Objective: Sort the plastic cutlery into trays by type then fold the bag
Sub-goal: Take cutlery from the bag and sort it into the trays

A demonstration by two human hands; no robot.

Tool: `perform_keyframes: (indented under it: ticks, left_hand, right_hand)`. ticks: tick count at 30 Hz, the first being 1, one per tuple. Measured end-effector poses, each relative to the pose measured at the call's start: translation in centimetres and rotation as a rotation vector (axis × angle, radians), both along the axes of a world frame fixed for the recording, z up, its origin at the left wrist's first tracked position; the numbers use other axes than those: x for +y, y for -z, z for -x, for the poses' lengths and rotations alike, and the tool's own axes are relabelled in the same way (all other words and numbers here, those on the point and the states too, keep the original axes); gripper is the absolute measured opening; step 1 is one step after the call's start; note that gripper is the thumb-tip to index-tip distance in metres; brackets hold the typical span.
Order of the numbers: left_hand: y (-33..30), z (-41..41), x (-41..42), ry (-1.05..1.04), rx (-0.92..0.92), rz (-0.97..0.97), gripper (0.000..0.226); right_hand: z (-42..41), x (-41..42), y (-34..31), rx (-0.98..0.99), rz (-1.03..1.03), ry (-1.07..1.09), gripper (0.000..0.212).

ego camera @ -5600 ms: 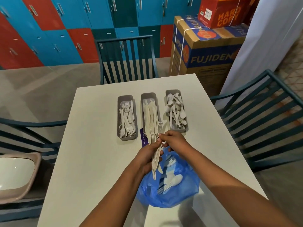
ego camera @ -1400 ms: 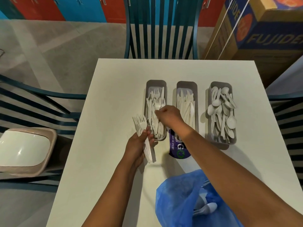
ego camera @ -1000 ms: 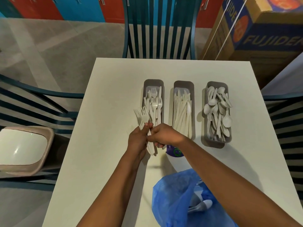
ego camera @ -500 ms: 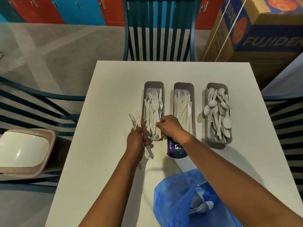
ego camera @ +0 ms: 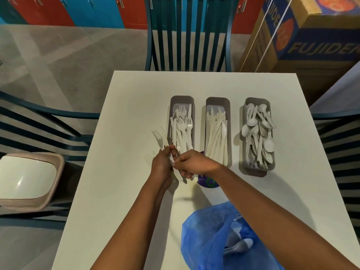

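Since half a second ago our right hand (ego camera: 194, 164) has come back from the fork tray (ego camera: 182, 124) to pinch a fork from the forks (ego camera: 161, 142) gripped in our left hand (ego camera: 162, 165). Knife tray (ego camera: 217, 131) and spoon tray (ego camera: 257, 133) sit right; the bag (ego camera: 220, 238) lies near.

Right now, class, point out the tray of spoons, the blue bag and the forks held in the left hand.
tray of spoons (ego camera: 251, 172), head view, bare near rim.
blue bag (ego camera: 204, 236), head view, crumpled left side.
forks (ego camera: 160, 140), head view, neck below the tines.
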State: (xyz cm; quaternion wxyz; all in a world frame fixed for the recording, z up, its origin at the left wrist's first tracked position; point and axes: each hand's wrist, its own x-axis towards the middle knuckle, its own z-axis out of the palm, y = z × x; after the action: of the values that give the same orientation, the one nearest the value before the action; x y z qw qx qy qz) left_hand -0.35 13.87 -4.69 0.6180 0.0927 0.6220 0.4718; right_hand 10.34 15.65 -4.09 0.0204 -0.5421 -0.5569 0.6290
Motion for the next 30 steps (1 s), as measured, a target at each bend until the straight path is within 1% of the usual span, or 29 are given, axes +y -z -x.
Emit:
perform_keyframes:
  ticks: [2, 6, 8, 10, 13, 14, 16, 17, 19, 20, 22, 24, 27, 30]
  left_hand:
    - [-0.2, -0.4, 0.0, 0.041, 0.048, 0.001, 0.029]
    - [-0.6, -0.3, 0.0, 0.102, 0.051, -0.02, 0.031]
    - [-0.4, -0.1, 0.2, 0.152, 0.144, -0.038, 0.03]
    - [-0.3, 0.2, 0.3, 0.171, 0.248, -0.04, 0.03]
    - [0.3, 0.4, 0.4, 0.253, 0.44, 0.022, 0.033]
    - [0.4, 0.3, 0.5, 0.284, 0.475, 0.033, 0.033]
    - [0.2, 0.0, 0.5, 0.31, 0.482, 0.01, 0.022]
    - [0.2, -0.2, 0.6, 0.337, 0.501, -0.018, 0.018]
    - [0.4, -0.4, 0.5, 0.44, 0.631, -0.062, 0.02]
    - [0.7, -0.5, 0.5, 0.457, 0.69, -0.077, 0.021]
    - [1.1, -0.6, 0.4, 0.416, 0.768, -0.074, 0.028]
    - [0.8, -0.9, 0.5, 0.365, 0.794, -0.053, 0.027]
    - [0.2, -1.4, 1.2, 0.378, 0.862, -0.051, 0.027]
    - [-0.1, -1.6, 2.3, 0.401, 0.868, -0.065, 0.027]
  right_hand:
    - [0.1, -0.5, 0.5, 0.041, -0.04, 0.07, 0.036]
    - [-0.4, -0.9, 0.5, 0.087, -0.094, 0.155, 0.036]
    - [-0.9, -0.8, 0.3, 0.081, -0.148, 0.237, 0.034]
    - [-1.7, -0.5, 0.4, 0.033, -0.219, 0.324, 0.036]
    - [-3.4, -0.1, 1.0, -0.037, -0.261, 0.414, 0.035]
    - [-3.9, 0.0, 1.1, -0.054, -0.255, 0.452, 0.033]
    - [-5.1, 0.2, 1.3, -0.109, -0.257, 0.511, 0.031]
    - [-5.6, 0.2, 1.4, -0.152, -0.268, 0.519, 0.029]
    - [-6.7, 0.4, 1.7, -0.226, -0.295, 0.531, 0.028]
    - [-7.1, 0.5, 2.0, -0.257, -0.299, 0.539, 0.029]
    - [-8.0, 0.6, 2.4, -0.313, -0.302, 0.544, 0.035]
    - [-8.6, 0.5, 2.7, -0.348, -0.307, 0.542, 0.037]
    - [-9.0, 0.7, 2.8, -0.359, -0.323, 0.545, 0.033]
    - [-8.9, 1.2, 2.7, -0.351, -0.333, 0.555, 0.03]
